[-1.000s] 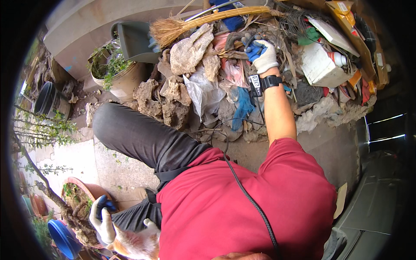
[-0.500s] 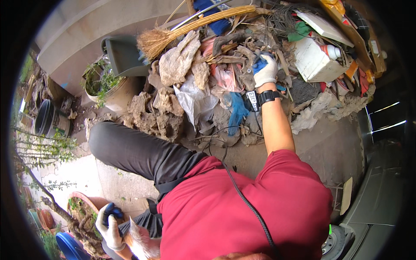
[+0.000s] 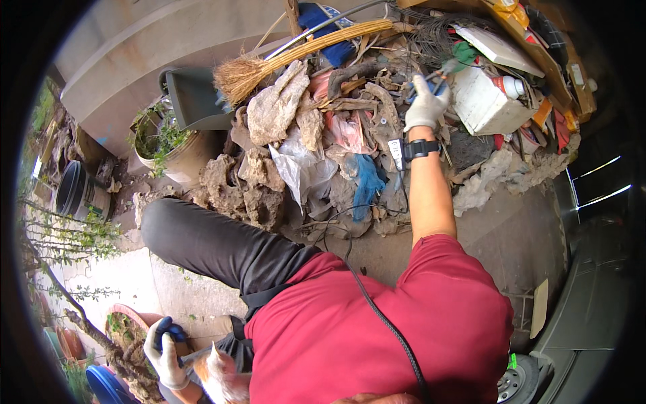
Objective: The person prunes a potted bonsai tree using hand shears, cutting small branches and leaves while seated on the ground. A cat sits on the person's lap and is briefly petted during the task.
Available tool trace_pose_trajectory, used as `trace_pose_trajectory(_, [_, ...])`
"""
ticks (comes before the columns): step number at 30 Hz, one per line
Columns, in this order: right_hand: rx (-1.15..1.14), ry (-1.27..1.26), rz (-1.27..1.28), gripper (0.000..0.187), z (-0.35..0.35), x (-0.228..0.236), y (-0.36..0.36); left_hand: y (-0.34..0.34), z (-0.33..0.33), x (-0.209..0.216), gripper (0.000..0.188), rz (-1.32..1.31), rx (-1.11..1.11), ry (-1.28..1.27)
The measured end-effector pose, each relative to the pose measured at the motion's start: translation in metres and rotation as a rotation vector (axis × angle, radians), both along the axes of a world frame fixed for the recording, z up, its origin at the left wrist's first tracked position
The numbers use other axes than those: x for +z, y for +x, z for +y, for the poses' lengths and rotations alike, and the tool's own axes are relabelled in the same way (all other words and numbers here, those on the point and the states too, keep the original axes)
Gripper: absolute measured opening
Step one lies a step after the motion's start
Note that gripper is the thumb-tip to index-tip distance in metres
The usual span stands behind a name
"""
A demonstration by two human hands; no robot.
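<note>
My right hand [image 3: 426,106], in a white work glove with blue on the palm side, reaches into the far right part of a rubbish heap. Its fingers curl near a thin grey piece [image 3: 440,85], and what they grip is partly hidden. Just right of it stands a dirty white box [image 3: 476,101]; tangled wires [image 3: 434,42] and a green cloth [image 3: 464,55] lie beyond. At the lower left, my left hand [image 3: 165,357], gloved the same way, is half curled with thumb and fingers apart and nothing visible in it. Beside it is an orange and white cat [image 3: 221,376].
A straw broom [image 3: 303,52] lies across the heap's far side. Crumbly chunks [image 3: 272,108], a white plastic bag [image 3: 303,168] and blue netting [image 3: 367,185] fill its left half. Planters [image 3: 178,155] stand left. A vehicle [image 3: 585,303] is close on the right.
My right hand has moved slightly right and turned, toward the white box. The green cloth looks shifted. My left hand has barely moved; the cat beside it has turned its head.
</note>
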State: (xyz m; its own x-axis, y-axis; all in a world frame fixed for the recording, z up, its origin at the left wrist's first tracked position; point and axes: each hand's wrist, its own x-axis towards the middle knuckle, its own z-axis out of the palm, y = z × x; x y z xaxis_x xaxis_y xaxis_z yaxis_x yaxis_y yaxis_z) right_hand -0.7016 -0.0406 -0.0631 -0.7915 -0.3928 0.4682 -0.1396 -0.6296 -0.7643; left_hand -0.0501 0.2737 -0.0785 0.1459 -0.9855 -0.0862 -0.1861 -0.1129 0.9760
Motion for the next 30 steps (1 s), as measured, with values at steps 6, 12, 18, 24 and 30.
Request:
trace_pose_trajectory(6, [0.428, 0.459, 0.094, 0.029, -0.029, -0.014, 0.029, -0.001, 0.000, -0.001, 0.030, 0.059, -0.039, -0.011])
trace_pose_trajectory(12, [0.996, 0.492, -0.253, 0.033, -0.079, -0.003, -0.002, 0.000, 0.001, 0.000, 0.031, 0.038, -0.022, 0.001])
trace_pose_trajectory(18, [1.042, 0.410, -0.404, 0.039, -0.088, 0.000, -0.001, -0.003, 0.003, 0.002, 0.031, 0.059, -0.001, 0.012])
trace_pose_trajectory(24, [1.022, 0.396, -0.425, 0.041, -0.096, -0.006, -0.004, -0.003, 0.002, 0.003, 0.031, 0.057, -0.018, 0.011])
trace_pose_trajectory(30, [0.969, 0.401, -0.440, 0.036, -0.096, -0.011, 0.001, -0.005, 0.001, 0.005, 0.031, 0.033, 0.010, 0.033])
